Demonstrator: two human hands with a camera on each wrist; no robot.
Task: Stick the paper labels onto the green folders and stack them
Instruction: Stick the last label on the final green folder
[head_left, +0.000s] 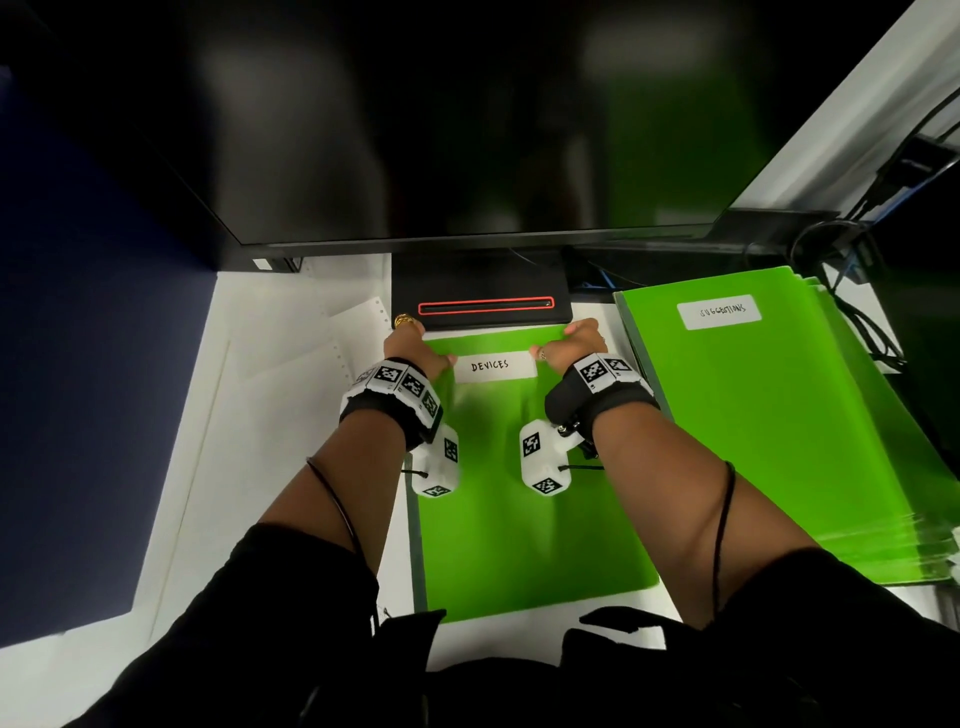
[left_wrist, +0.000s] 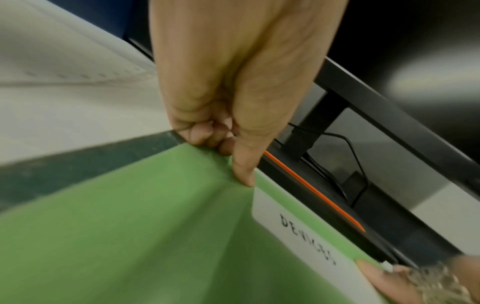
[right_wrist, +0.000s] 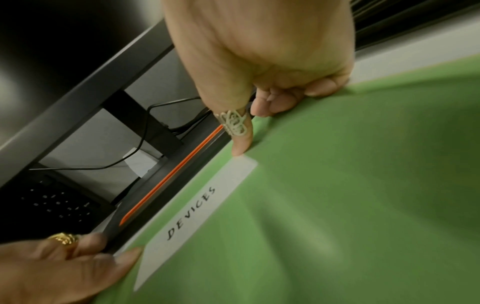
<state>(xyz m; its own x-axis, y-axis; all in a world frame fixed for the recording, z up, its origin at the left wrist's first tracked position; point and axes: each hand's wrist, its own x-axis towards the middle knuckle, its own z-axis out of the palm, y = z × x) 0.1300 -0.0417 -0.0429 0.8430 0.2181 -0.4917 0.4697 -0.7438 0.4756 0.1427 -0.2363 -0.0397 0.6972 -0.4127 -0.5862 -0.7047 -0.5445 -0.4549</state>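
Head view shows a green folder (head_left: 530, 499) lying on the white desk (head_left: 249, 467) in front of the person, its far edge butting against the black monitor base (head_left: 480, 291) with a red-outlined slot. Both hands hold that far edge: the left hand (head_left: 413, 345) pinches the far-left corner, thumb on top and curled fingers under, and the right hand (head_left: 569, 343) pinches the far-right corner in the same grip. Between the 2 thumbs sits a white paper label (head_left: 496, 366) reading DEVICES, stuck flat on the folder; each thumb tip lies just beside one end of it. Left wrist view shows the left thumb (left_wrist: 242, 172) pressing the green sheet just beside the label's corner, and right wrist view shows the ringed right thumb (right_wrist: 240, 139) doing likewise at the other end. To the right lies a stack of green folders (head_left: 769, 431), the top one bearing a label (head_left: 719, 310) reading SUGGESTIONS. Loose white perforated sheets (head_left: 311, 353) lie to the left, a large dark monitor (head_left: 441, 119) overhangs the far side, and black cables (head_left: 857, 312) trail behind the stack.
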